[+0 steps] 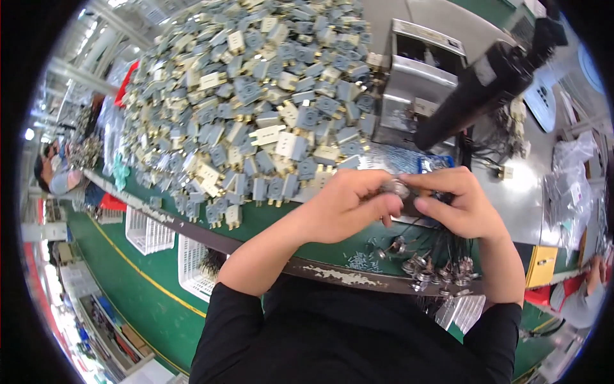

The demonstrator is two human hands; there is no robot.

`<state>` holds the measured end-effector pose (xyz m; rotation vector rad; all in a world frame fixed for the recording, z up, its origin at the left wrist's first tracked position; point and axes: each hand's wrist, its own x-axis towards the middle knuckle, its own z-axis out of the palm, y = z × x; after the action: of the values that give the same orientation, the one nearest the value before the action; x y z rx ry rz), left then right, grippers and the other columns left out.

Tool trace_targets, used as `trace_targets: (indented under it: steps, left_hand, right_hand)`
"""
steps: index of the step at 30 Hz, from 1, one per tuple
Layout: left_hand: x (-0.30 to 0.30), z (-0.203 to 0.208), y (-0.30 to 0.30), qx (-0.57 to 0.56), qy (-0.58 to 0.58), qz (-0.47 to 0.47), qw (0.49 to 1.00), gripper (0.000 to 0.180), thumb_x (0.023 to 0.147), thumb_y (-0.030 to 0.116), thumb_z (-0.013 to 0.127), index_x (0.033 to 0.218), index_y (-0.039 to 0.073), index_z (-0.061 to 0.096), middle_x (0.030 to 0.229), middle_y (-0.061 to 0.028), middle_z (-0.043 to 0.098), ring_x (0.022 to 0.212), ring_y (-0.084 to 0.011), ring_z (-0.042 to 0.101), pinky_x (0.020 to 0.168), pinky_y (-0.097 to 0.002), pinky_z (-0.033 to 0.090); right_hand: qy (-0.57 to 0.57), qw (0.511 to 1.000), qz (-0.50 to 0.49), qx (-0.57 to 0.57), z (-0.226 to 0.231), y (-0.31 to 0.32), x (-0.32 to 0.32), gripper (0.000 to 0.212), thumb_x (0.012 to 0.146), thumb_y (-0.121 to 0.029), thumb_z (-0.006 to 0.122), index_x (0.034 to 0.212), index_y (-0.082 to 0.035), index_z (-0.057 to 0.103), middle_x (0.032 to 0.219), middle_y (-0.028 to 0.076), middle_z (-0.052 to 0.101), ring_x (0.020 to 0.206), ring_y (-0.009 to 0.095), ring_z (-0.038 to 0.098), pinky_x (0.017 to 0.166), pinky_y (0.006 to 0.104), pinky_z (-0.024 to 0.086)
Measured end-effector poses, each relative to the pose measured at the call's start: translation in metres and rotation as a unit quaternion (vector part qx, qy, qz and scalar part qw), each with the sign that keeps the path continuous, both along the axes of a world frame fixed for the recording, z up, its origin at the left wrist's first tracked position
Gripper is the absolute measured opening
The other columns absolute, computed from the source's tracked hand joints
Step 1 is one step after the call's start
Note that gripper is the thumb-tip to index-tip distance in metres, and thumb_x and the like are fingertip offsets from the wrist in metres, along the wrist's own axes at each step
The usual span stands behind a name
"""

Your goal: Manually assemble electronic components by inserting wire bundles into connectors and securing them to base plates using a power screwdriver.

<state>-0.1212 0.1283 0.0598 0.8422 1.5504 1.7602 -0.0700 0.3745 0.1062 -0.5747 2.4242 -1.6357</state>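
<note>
My left hand (348, 206) pinches a small round metal part (397, 187) between thumb and fingers. From the other side my right hand (457, 201) is closed with bent finger and thumb at the same part, over a dark piece whose kind I cannot make out. Just below the hands, a bunch of round metal parts with black wires (441, 272) lies at the table's near edge. Some loose small screws (364, 261) are scattered left of that bunch. Beyond my fingers lie many more small screws (393, 163) in front of a metal box-shaped machine (419, 86).
A large heap of grey and cream plug-like parts (256, 109) covers the table's left and far side. A black cylindrical power screwdriver (476, 93) slants in from the upper right. White baskets (150, 230) stand below the left edge. A yellow box (540, 265) is at right.
</note>
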Motion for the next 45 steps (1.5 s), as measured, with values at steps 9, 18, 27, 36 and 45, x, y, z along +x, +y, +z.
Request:
trace_targets:
  steps: [9, 18, 27, 36, 45]
  left_hand:
    - [-0.005, 0.028, -0.076, -0.348, 0.488, 0.259, 0.758, 0.035, 0.075, 0.029, 0.090, 0.096, 0.006, 0.074, 0.075, -0.0072, 0.063, 0.067, -0.0254, 0.065, 0.060, -0.0354, 0.050]
    - [0.030, -0.022, -0.046, -0.370, 0.505, 0.321, 0.710, 0.035, 0.078, 0.024, 0.087, 0.106, 0.007, 0.073, 0.092, -0.0060, 0.069, 0.074, -0.0254, 0.069, 0.064, -0.0358, 0.053]
    - [0.050, -0.028, -0.061, -0.155, 0.124, 0.329, 0.923, 0.047, 0.099, 0.019, 0.071, 0.139, 0.000, 0.056, 0.111, -0.0135, 0.068, 0.084, -0.0201, 0.072, 0.068, -0.0316, 0.057]
    - [0.052, -0.015, -0.048, 0.126, -0.172, 0.128, 0.969, 0.061, 0.111, 0.024, 0.050, 0.162, 0.003, 0.024, 0.129, -0.0163, 0.061, 0.108, -0.0317, 0.072, 0.089, -0.0396, 0.062]
    - [0.047, -0.011, -0.026, 0.145, -0.115, 0.151, 0.971, 0.058, 0.111, 0.019, 0.050, 0.160, -0.001, 0.028, 0.127, -0.0165, 0.062, 0.115, -0.0312, 0.068, 0.096, -0.0433, 0.058]
  right_hand:
    - [0.102, 0.937, -0.055, 0.331, -0.020, 0.043, 0.011, 0.034, 0.071, -0.015, 0.084, 0.099, 0.000, 0.073, 0.088, 0.015, 0.063, 0.082, 0.040, 0.061, 0.073, 0.0453, 0.050]
    - [0.104, 0.906, -0.042, 0.407, -0.027, 0.027, 0.005, 0.014, 0.075, -0.008, 0.077, 0.085, -0.001, 0.069, 0.089, 0.014, 0.067, 0.087, 0.039, 0.064, 0.081, 0.0472, 0.050]
    - [0.131, 0.897, -0.101, 0.411, -0.038, 0.024, 0.009, 0.011, 0.078, -0.006, 0.074, 0.085, 0.000, 0.068, 0.091, 0.016, 0.067, 0.089, 0.040, 0.064, 0.080, 0.0484, 0.050]
    - [0.122, 0.924, -0.044, 0.360, -0.035, 0.035, 0.008, 0.009, 0.078, -0.005, 0.074, 0.084, 0.001, 0.069, 0.086, 0.017, 0.066, 0.084, 0.040, 0.064, 0.078, 0.0485, 0.051]
    - [0.135, 0.959, -0.071, 0.238, -0.011, 0.053, 0.008, 0.010, 0.073, 0.001, 0.072, 0.080, 0.004, 0.065, 0.079, 0.015, 0.067, 0.075, 0.035, 0.068, 0.068, 0.0391, 0.053]
